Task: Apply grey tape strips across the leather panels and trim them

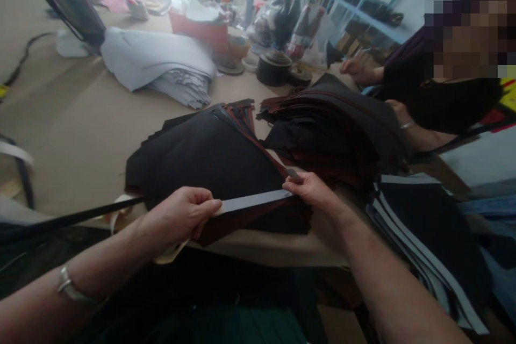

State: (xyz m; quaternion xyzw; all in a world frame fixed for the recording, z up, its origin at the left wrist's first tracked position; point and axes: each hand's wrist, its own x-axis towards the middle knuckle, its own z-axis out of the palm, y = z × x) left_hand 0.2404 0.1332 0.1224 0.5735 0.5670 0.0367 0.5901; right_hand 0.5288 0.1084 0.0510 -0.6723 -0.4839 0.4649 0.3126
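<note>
Between my two hands a narrow light grey strip [253, 201] is stretched across a stack of dark cut fabric pieces [205, 150]. My left hand [189, 209] pinches the strip's left end between thumb and fingers. At the other end my right hand [308, 188] is closed on the strip, and a short darker end sticks up past the fingertips. Both hands are at the near edge of the stack. Reddish-brown edges show along the pieces beneath the strip. A yellowish piece [173, 252] hangs under my left hand.
Another dark fabric pile [334, 118] lies to the right, beside a co-worker's hand [399, 113]. Folded light grey fabric [157, 62] and a black round roll [274, 67] sit farther back. Dark pieces with pale strips [427, 226] hang at the right. A cutting machine [72, 5] stands back left.
</note>
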